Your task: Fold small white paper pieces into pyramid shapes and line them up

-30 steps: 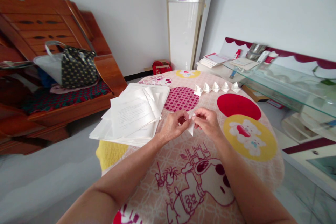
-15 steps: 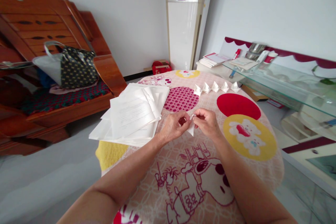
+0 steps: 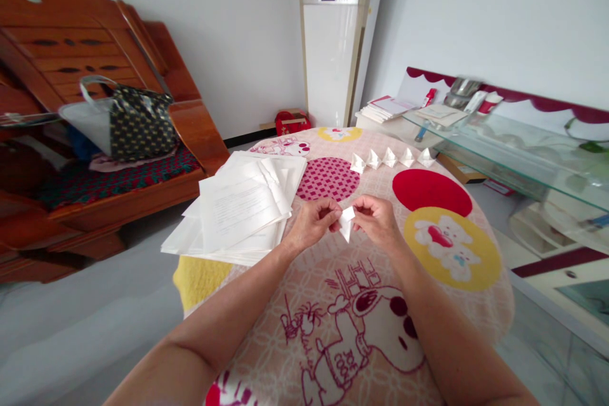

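Note:
Between my two hands is a small folded piece of white paper (image 3: pixel 347 223), its pointed end hanging downward and a squarish flap at its top. My left hand (image 3: pixel 314 223) pinches its left side with thumb and forefinger. On the opposite edge, my right hand (image 3: pixel 378 219) grips it the same way. Beyond my hands, several small folded paper shapes (image 3: pixel 389 157) stand in a row on the far part of the table. A pile of loose white sheets (image 3: pixel 242 206), the top one printed, lies to the left of my left hand.
The round table wears a patterned pink cloth (image 3: pixel 266 317). A glass-topped cabinet (image 3: pixel 523 158) stands close by on the right, with papers and metal bowls (image 3: pixel 461 94) on it. At left is a wooden bench (image 3: pixel 118 228) carrying a dotted bag (image 3: pixel 143 120). A tall white air conditioner (image 3: pixel 330 51) fills the corner.
My fingers have moved slightly apart, and more of the folded paper shows between them, including the flap at its top. The paper row and the sheet pile have stayed put.

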`<state>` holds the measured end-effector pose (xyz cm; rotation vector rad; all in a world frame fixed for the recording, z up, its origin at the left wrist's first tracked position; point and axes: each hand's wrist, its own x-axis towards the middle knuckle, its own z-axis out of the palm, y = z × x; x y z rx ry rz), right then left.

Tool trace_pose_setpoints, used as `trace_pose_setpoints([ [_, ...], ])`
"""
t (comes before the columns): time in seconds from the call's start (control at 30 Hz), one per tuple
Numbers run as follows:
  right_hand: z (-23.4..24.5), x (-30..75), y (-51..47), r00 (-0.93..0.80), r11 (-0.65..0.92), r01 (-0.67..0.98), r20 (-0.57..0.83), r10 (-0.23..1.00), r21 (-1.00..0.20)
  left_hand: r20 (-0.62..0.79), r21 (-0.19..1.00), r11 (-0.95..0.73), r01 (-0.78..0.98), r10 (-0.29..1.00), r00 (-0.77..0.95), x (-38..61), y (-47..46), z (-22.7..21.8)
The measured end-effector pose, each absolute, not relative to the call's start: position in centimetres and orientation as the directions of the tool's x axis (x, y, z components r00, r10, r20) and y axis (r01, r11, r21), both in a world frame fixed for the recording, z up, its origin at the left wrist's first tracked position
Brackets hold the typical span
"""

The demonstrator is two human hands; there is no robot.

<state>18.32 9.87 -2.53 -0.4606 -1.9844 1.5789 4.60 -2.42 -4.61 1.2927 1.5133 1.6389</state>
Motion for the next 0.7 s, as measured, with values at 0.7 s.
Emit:
trace_pose_setpoints([
  [0.7,-2.62,18.49,10.05,-0.777,0.24,-0.112,0.236,0.583,-0.964,0.263,0.962,-0.212,0.175,0.894,-0.362,4.43,-2.34,-4.72],
])
